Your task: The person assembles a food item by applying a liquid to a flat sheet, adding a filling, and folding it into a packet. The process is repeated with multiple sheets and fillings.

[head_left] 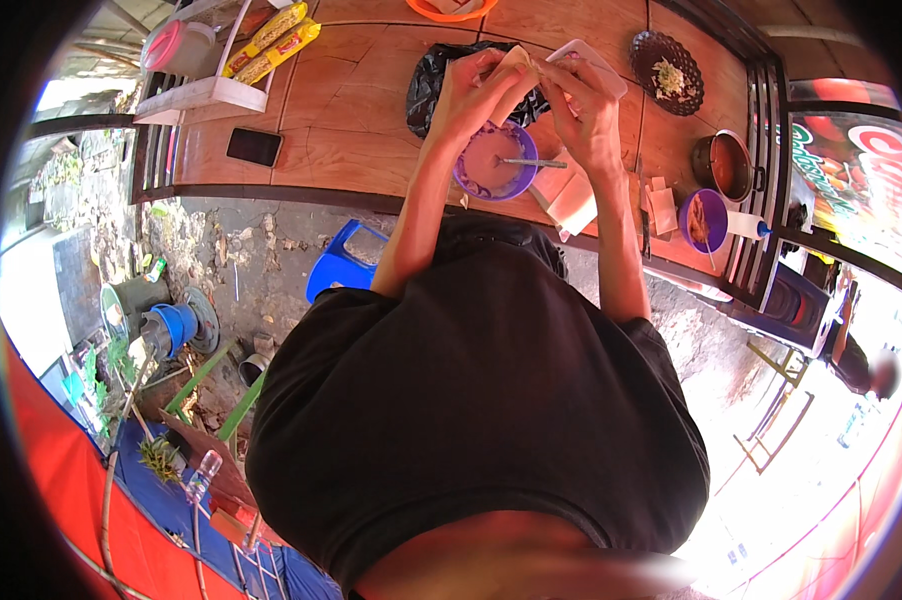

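My left hand [474, 92] and my right hand [583, 110] meet above the wooden counter [341, 110], both pinching a pale folded wrapper [524, 62] between the fingertips. Right beneath them stands a purple bowl [495, 162] with whitish paste and a metal spoon [531, 162] resting in it. Several pale wrapper pieces [574, 200] lie beside the bowl, under my right wrist. A black plastic bag [431, 80] lies behind my left hand.
A second purple bowl [704, 221], a metal pot with red sauce [728, 165] and a dark plate of chopped filling [668, 78] stand at the right. A black phone [254, 146] and a white rack with yellow packets [233, 60] are at the left. A blue plastic stool [339, 262] sits below the counter.
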Available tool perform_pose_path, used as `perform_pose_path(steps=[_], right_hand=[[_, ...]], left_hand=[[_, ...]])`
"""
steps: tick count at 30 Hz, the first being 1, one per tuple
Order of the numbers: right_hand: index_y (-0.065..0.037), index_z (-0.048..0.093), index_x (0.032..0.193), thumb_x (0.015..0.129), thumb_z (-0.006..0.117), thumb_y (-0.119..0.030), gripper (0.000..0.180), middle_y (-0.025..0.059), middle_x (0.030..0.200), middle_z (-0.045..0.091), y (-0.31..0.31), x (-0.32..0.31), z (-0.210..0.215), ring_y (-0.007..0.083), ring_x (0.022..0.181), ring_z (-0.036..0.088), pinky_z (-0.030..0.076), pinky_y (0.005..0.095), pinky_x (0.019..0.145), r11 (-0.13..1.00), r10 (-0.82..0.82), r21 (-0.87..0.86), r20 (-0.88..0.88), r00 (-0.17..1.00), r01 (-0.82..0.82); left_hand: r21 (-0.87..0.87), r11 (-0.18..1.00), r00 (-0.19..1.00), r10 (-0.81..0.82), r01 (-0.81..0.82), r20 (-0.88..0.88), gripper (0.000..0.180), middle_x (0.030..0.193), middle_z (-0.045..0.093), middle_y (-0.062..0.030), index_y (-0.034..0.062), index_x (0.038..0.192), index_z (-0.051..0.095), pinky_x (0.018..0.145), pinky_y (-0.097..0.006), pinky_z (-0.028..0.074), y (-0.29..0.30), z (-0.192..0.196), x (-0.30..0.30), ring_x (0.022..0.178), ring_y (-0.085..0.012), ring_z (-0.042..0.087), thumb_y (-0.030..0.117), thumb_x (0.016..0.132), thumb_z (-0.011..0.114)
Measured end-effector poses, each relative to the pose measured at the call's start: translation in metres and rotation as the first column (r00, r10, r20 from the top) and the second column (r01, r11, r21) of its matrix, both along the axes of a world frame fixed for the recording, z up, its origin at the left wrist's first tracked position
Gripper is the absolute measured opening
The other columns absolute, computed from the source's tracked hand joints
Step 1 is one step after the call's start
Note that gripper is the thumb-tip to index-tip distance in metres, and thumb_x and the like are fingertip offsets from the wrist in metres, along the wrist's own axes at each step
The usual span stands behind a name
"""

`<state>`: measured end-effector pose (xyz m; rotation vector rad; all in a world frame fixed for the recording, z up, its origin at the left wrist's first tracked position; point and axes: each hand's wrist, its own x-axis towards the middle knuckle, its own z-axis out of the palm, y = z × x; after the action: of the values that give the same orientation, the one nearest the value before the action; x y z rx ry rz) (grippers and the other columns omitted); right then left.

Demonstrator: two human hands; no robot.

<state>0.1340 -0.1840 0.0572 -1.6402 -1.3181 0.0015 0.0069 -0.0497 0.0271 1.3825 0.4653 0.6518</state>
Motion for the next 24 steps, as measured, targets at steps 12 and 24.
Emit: perform_pose_path(steps=[12, 24], right_hand=[[-0.011, 0.074, 0.127, 0.083, 0.071, 0.004, 0.047, 0.0106, 0.106, 0.066, -0.004, -0.001, 0.0, 0.0316, 0.097, 0.065, 0.052, 0.0435, 0.088, 0.996, 0.041, -0.092, 0.284, 0.958, -0.015], [-0.006, 0.079, 0.115, 0.089, 0.076, -0.002, 0.026, 0.011, 0.101, 0.07, -0.005, -0.02, -0.005, 0.0274, 0.095, 0.067, 0.052, 0.0361, 0.089, 1.0, -0.031, 0.003, 0.04, 0.999, 0.031]], left_hand=[[0.056, 0.998, 0.998, 0.028, -0.026, -0.051, 0.036, 0.08, 0.067, -0.0014, -0.0039, 0.093, 0.071, 0.065, -0.025, 0.044, 0.0, 0.008, -0.004, 0.078, -0.0037, 0.057, 0.032, 0.097, 0.074], [0.035, 0.998, 0.998, 0.056, -0.056, -0.001, 0.034, 0.076, 0.065, 0.0036, 0.0011, 0.088, 0.073, 0.061, -0.022, 0.041, -0.003, -0.008, 0.005, 0.071, -0.0016, 0.054, 0.032, 0.101, 0.07]])
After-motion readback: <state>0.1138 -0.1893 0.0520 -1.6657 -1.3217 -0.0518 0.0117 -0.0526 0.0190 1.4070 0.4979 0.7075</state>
